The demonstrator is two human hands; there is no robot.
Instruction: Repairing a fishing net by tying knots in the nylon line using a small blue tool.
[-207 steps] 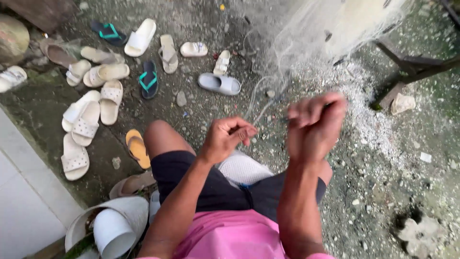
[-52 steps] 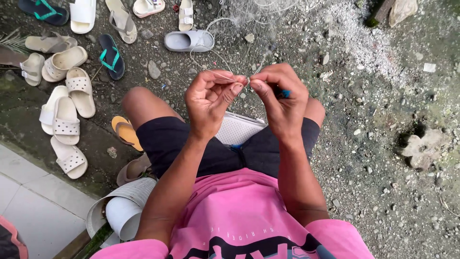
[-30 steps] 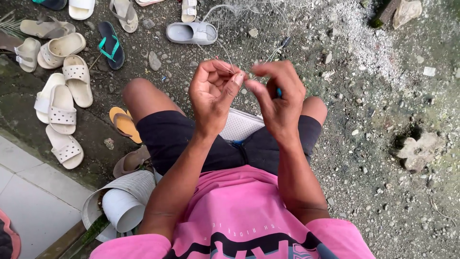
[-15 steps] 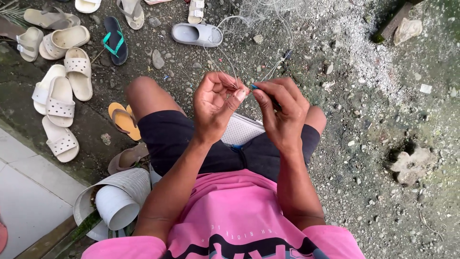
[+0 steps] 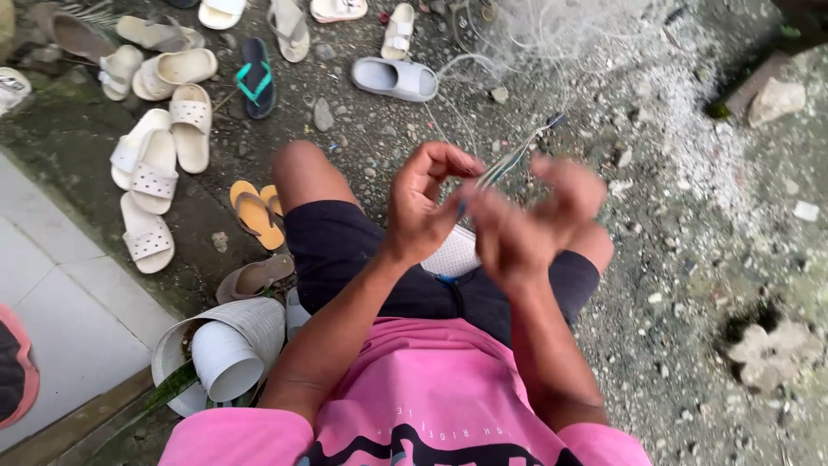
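I sit on gravel in black shorts and a pink shirt, with both hands raised over my knees. My left hand point(image 5: 421, 205) has its fingers curled and pinches fine pale net twine. My right hand point(image 5: 528, 220) is blurred by motion and grips a thin blue-green netting needle point(image 5: 516, 156), which points up and to the right. Pale strands run from the hands up to a heap of translucent fishing net point(image 5: 552, 30) at the top. Beneath my hands a white mesh-patterned object point(image 5: 453, 255) lies between my thighs.
Several sandals lie at upper left: white slides point(image 5: 155, 164), a yellow flip-flop point(image 5: 257, 213), a black one with teal straps point(image 5: 257, 76) and a grey slide point(image 5: 395, 78). White pots point(image 5: 226, 355) stand by the tiled step point(image 5: 60, 311). Stones point(image 5: 774, 99) lie right.
My hands were raised high 6.9 s ago and have come down close together. Over the last second my right hand swings fast, and the needle now points out toward the net.
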